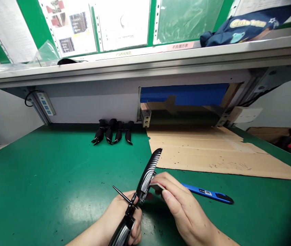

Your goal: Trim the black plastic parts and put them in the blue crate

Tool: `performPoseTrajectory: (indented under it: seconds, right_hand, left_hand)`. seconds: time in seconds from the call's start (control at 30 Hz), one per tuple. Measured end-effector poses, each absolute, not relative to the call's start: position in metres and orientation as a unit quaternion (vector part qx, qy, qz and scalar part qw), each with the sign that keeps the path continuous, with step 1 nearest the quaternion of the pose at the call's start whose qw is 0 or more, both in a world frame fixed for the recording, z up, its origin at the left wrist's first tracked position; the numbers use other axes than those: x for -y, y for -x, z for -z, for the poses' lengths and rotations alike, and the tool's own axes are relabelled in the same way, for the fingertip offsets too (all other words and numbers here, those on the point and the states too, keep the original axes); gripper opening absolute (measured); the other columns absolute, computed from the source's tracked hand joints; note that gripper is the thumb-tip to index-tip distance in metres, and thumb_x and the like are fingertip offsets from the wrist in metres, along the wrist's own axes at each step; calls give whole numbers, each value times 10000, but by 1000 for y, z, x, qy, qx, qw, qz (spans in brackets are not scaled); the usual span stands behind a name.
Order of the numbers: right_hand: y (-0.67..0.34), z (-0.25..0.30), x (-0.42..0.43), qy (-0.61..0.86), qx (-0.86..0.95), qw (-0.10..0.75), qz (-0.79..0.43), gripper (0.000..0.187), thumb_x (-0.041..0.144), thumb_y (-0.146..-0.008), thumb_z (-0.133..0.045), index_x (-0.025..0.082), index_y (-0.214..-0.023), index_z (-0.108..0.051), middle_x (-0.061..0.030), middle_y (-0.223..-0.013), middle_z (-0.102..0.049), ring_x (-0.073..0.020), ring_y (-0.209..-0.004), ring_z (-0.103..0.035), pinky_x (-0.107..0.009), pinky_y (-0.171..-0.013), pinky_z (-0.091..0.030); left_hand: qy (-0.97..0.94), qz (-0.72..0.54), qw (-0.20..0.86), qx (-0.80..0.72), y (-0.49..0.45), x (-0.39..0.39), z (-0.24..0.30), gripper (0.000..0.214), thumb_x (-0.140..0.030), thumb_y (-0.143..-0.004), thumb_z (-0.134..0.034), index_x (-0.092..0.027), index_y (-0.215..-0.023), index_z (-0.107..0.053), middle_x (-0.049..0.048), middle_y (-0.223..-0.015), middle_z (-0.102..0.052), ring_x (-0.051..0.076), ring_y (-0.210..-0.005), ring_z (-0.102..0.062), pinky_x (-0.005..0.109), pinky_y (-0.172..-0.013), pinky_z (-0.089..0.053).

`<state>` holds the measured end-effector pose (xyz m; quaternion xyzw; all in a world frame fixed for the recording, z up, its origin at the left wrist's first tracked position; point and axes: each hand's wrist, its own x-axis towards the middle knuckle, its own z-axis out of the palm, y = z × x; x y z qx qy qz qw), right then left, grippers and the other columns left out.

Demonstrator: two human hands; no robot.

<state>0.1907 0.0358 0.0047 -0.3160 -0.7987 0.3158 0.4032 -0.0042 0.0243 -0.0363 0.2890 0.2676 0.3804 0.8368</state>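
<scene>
My left hand (118,210) is closed around the middle of a glossy black moulded plastic part (148,179). One ribbed, curved half points up and away, while a second half (122,234) runs down past the lower frame edge. A thin black runner stick (121,193) juts left from the joint between them. My right hand (186,208) pinches a small greyish flat piece (157,186) between thumb and fingers, at the right edge of the upper half. What that flat piece is cannot be made out. Just beyond my right hand lies a blue utility knife (209,194).
Several black moulded parts (112,132) stand at the back of the green tabletop (58,171). A cardboard sheet (199,153) covers the back right, before an opening with a blue flap (186,95). A metal-edged shelf (135,66) spans above. Dark crumbs dot the tabletop.
</scene>
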Motion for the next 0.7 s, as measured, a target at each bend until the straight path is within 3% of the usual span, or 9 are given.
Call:
performPoseTrajectory:
  seconds: [0.17,0.3,0.4,0.5,0.57,0.7]
  right_hand:
    - [-199,-10,-39,299,786,393,-373,336,369,-1044,-307,229,-1042,-613,-54,-951,-584,-215,-864,-576,-311,-777,-495]
    - [-194,-9,-36,339,778,426,-314,254,345,-1032,-345,251,-1166,-539,-55,-1067,-560,-217,-960,-556,-308,-829,-484]
    - [-194,-7,-36,305,849,336,-270,254,308,-1019,-336,259,-1157,-543,-56,-1047,-562,-216,-911,-562,-327,-772,-502]
    - [-205,-1,-46,369,885,267,-102,229,334,-969,-470,267,-1168,-561,-82,-1126,-554,-297,-1009,-530,-467,-841,-471]
    - [-215,2,-55,425,859,283,-30,216,347,-962,-495,268,-1149,-570,-85,-1156,-553,-329,-1065,-508,-520,-878,-441]
    - [-225,-8,-59,391,842,368,-56,207,341,-1028,-389,247,-1051,-572,-72,-1097,-577,-259,-1012,-557,-377,-816,-486]
  left_hand:
    - [-306,-379,830,-273,1,-25,35,597,-447,-759,-660,-67,-1208,-557,-30,-333,-477,111,-236,-347,212,-319,-336]
    - [-310,-395,819,-276,2,-24,37,593,-465,-835,-578,-61,-1264,-521,-39,-334,-457,113,-241,-327,211,-313,-289]
    - [-342,-500,756,-250,12,-29,29,567,-457,-891,-527,-96,-1326,-480,-42,-391,-472,91,-298,-325,215,-381,-305]
    - [-399,-560,681,-254,28,-34,8,574,-454,-920,-491,-151,-1399,-402,-40,-466,-484,89,-383,-355,222,-463,-328]
    - [-445,-509,661,-326,34,-32,-7,597,-482,-928,-461,-170,-1427,-360,-45,-494,-469,98,-406,-370,221,-466,-319]
    - [-597,-293,585,-463,35,-19,-21,617,-469,-897,-532,-273,-1450,-340,-27,-628,-532,127,-503,-458,215,-483,-308]
